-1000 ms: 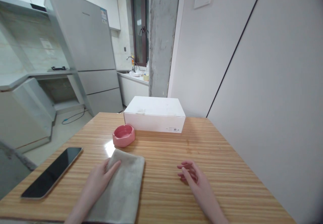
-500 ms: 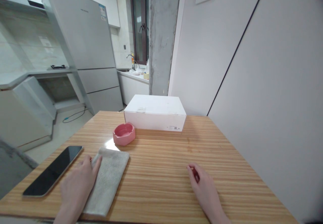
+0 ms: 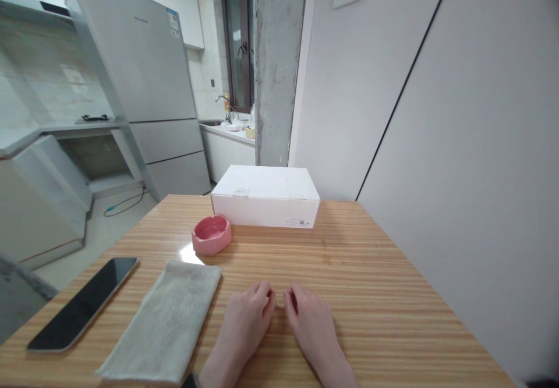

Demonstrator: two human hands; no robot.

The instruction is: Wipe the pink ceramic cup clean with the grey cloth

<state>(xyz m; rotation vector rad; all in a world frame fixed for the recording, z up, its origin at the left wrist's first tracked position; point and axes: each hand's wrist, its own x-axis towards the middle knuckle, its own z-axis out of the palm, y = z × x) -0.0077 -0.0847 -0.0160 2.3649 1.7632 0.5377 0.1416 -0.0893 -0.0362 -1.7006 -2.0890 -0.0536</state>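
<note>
Side by side over the near middle of the table are my left hand (image 3: 250,313) and my right hand (image 3: 311,317), a small gap between their fingertips. Both have their fingers curled in and pressed together. Whatever they may hold is hidden or too small to make out. Left of my left hand lies a grey folded cloth (image 3: 168,321), flat and apart from the hand. A black smartphone (image 3: 85,306) rests farther left, screen up. Beyond the cloth stands a pink ashtray (image 3: 212,235) with notches in its rim.
A closed white box (image 3: 266,196) stands at the far end of the wooden table (image 3: 371,283), just behind the ashtray. A white wall panel (image 3: 437,143) rises along the right. At the back left are a fridge (image 3: 140,56) and a kitchen counter.
My left hand has left the cloth and moved right, beside my right hand. My right hand has shifted left. The cloth now lies uncovered, its near left corner spread wider. The view has shifted slightly.
</note>
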